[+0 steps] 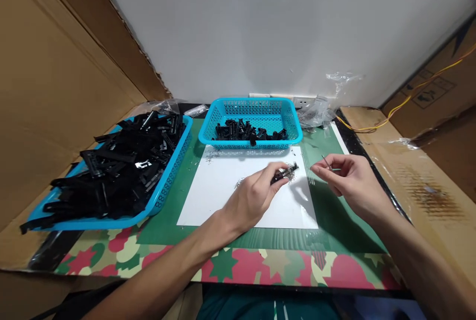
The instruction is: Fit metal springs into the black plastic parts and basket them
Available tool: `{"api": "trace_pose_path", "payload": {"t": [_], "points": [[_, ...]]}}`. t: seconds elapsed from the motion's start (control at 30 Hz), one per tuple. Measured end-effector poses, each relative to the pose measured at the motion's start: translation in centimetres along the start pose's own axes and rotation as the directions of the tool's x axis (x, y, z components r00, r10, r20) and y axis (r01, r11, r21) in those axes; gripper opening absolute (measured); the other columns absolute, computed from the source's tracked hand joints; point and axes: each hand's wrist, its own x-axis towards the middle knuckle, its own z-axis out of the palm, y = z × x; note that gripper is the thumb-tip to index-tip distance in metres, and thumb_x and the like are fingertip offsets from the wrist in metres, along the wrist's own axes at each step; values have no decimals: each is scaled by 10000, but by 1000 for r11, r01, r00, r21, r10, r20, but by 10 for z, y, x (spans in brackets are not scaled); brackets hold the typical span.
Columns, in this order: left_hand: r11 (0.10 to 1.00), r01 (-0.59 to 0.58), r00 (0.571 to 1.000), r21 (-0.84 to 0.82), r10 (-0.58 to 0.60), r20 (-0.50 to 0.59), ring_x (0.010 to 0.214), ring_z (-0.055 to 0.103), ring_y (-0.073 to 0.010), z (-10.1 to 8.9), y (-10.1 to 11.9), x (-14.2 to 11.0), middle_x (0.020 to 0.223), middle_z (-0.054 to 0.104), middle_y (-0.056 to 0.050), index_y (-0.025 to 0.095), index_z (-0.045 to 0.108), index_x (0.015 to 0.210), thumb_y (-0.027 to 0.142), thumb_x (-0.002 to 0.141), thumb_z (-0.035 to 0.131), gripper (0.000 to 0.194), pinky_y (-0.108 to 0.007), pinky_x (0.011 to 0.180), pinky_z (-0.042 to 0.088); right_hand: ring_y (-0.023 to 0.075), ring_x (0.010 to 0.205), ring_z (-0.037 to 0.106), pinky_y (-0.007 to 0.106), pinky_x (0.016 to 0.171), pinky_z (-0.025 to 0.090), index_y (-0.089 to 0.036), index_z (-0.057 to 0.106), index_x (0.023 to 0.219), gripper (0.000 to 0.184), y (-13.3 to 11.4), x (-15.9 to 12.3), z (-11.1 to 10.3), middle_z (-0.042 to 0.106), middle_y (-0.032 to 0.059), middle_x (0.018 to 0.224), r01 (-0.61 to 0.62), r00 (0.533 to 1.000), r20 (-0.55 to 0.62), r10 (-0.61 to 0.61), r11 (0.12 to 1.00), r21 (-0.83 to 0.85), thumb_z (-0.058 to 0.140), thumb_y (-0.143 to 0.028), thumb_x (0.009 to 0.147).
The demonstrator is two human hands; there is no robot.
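One black part (283, 176) is gripped by the left hand (256, 188) above a white sheet (211, 206) on the desk (163, 233); the right hand (349, 175), just off the sheet's right edge, pinches a thin metallic rod (326, 161). Small metal pieces (212, 155) dot the sheet; behind it stands a blue basket (223, 142) of black parts (236, 130).

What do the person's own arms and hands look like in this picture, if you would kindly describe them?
The left hand and right hand are ungloved, with no visible ring. Both forearms are slender and uncovered where they show, with no watch, bracelet, cable or marking to be seen. Whether sleeves begin higher up, I cannot tell.
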Motion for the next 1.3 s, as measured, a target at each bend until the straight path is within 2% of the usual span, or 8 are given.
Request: {"api": "trace_pose_path", "payload": {"t": [0.13,0.3,0.37,0.5,0.77,0.97,1.17,1.3], "points": [[981,-170,985,90,167,49,1057,748,-253,2,-5,0,1123,768,-113,165,669,1247,243,1071,563,220,-386,878,606,81,473,318,260,447,208,-171,680,727,475,6,-5,3,499,-38,568,-11,998,-63,12,1000,19,872,-606,741],[915,-343,935,211,310,174,944,731,-260,6,-9,-3,1035,774,-131,120,677,1213,81,1036,461,282,-397,821,588,121,572,429,263,516,287,-177,628,675,371,4,-14,7,558,-5,624,-45,986,154,68,988,-150,791,-474,826],[914,-341,933,220,300,200,892,711,-258,9,-9,-4,985,764,-132,113,697,1120,46,1007,442,287,-385,772,570,137,604,458,271,543,316,-175,633,671,297,3,-16,9,586,12,636,-50,970,220,107,966,-252,737,-393,844],[922,-326,936,211,282,211,867,667,-250,13,-7,-5,923,740,-107,122,709,1019,46,982,503,223,-363,745,531,135,594,428,274,542,294,-187,590,637,232,7,-17,13,541,1,607,-82,971,185,150,940,-331,672,-320,808],[899,-329,933,288,262,248,823,585,-215,10,0,-7,817,657,-46,131,724,995,18,949,560,205,-322,692,475,122,581,344,276,536,249,-215,499,593,255,9,-17,26,418,-33,584,-94,971,169,168,921,-378,604,-367,769],[885,-345,930,313,277,243,800,578,-206,11,-1,-7,780,642,-25,139,703,924,34,910,636,125,-330,707,462,133,581,386,275,535,278,-201,560,627,270,11,-20,28,471,-16,585,-67,982,130,140,888,-454,590,-421,781],[876,-368,924,311,305,232,787,580,-204,16,-4,-8,749,627,-16,148,671,854,52,904,653,110,-340,705,462,130,547,399,273,522,291,-200,563,596,285,14,-24,32,476,-18,552,36,996,89,17,824,-566,573,-372,823],[871,-376,920,317,311,237,780,581,-200,17,-5,-9,759,632,-21,150,663,843,68,922,638,117,-341,710,465,129,534,404,270,511,296,-195,599,609,280,15,-26,31,490,-21,543,61,996,93,-8,807,-588,583,-355,839]]}}
